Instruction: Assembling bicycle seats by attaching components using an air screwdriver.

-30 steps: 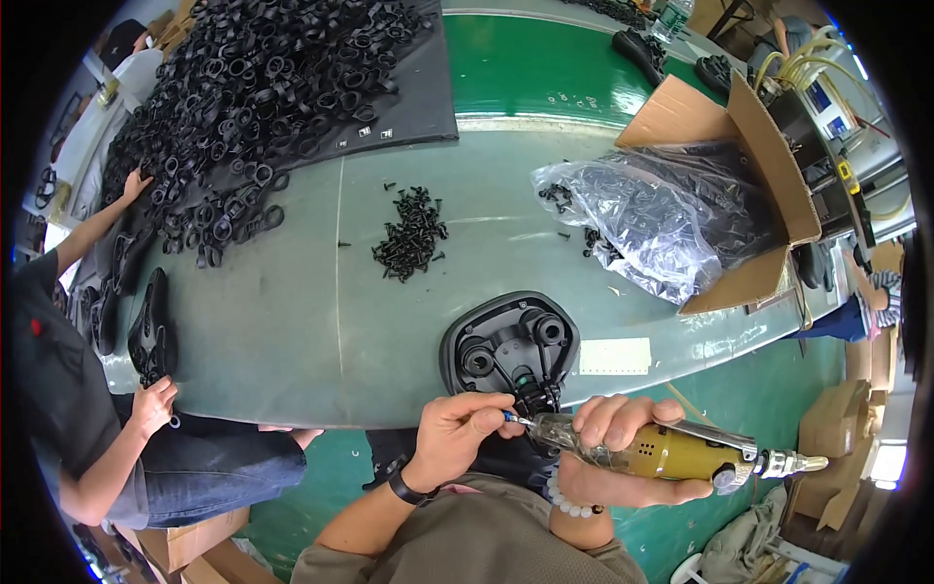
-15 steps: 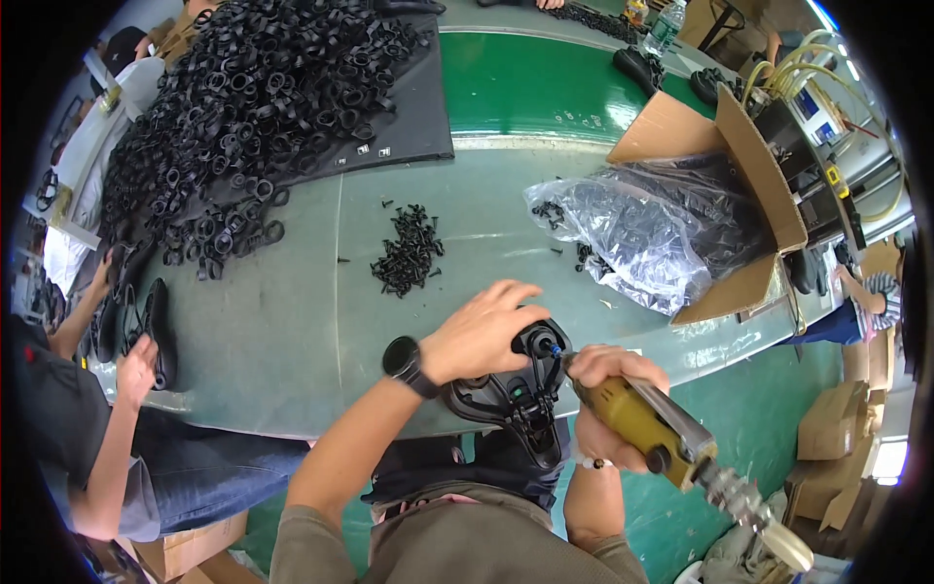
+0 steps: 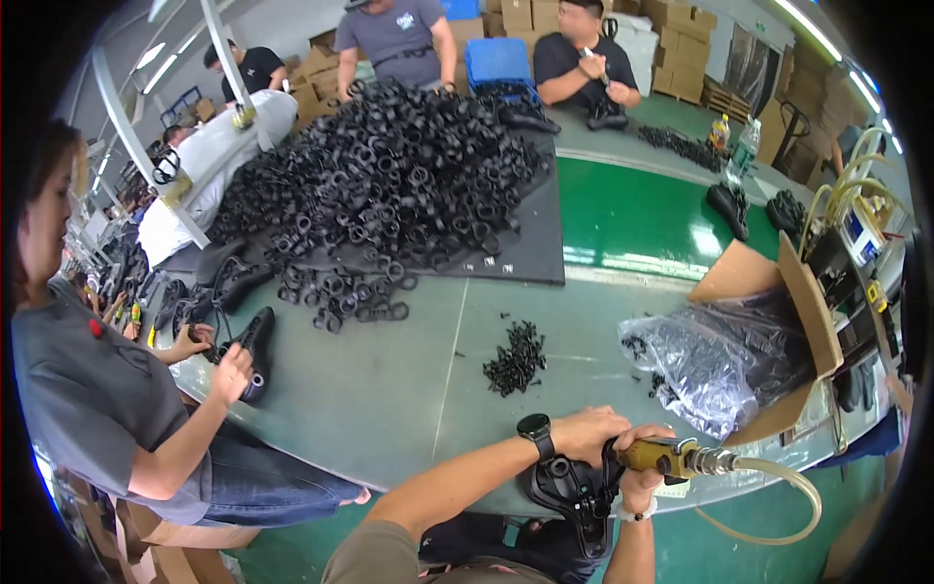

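At the near table edge, a black bicycle saddle point(image 3: 567, 494) lies with its underside showing. My left hand point(image 3: 590, 434), with a dark watch at its wrist, grips the saddle's far end; its fingertips are partly hidden by my right hand. My right hand point(image 3: 637, 479) is wrapped round a yellow air screwdriver point(image 3: 658, 456), which lies nearly level, its clear hose point(image 3: 788, 467) running off right. The driver's tip is hidden by my hands. Beyond them is a small pile of black screws point(image 3: 516, 359).
A big heap of black rings point(image 3: 389, 185) covers a dark mat at the far left. An open carton point(image 3: 812, 307) with a clear plastic bag point(image 3: 715, 375) stands right. A co-worker point(image 3: 117, 389) handles black parts on the left; two people stand or sit across the table.
My view has tilted up and left, bringing co-workers into sight. The driver has swung from pointing down onto the saddle to nearly level, and my hands have come together.
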Action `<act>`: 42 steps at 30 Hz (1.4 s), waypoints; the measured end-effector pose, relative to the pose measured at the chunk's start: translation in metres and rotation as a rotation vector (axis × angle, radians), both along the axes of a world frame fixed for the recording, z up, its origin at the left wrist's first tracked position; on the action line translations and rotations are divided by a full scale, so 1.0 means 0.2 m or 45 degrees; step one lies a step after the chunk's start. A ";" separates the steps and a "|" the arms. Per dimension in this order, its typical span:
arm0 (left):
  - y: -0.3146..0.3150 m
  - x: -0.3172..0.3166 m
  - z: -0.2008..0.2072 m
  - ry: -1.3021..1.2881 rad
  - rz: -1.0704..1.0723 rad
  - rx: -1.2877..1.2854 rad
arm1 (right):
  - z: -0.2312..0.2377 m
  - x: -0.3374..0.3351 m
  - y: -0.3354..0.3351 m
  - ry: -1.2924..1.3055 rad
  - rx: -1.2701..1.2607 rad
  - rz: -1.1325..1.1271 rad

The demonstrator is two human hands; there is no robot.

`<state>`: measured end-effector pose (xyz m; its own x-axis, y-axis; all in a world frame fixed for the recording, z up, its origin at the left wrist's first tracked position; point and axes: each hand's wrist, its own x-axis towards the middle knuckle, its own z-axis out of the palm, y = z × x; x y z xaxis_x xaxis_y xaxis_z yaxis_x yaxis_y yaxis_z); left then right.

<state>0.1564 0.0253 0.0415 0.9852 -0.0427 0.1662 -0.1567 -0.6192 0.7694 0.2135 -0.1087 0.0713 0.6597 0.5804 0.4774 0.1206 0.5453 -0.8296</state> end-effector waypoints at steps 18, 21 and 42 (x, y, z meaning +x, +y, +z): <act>0.46 -0.24 -0.07 -0.200 1.354 -0.144 | 0.29 -0.17 -0.30 0.245 0.236 0.030; 0.41 -0.33 -0.12 -0.164 1.392 0.439 | 0.26 -0.19 -0.30 0.277 0.196 0.064; 0.17 -0.51 -0.10 -0.371 1.475 -0.193 | 0.23 -0.27 -0.23 0.315 0.207 0.013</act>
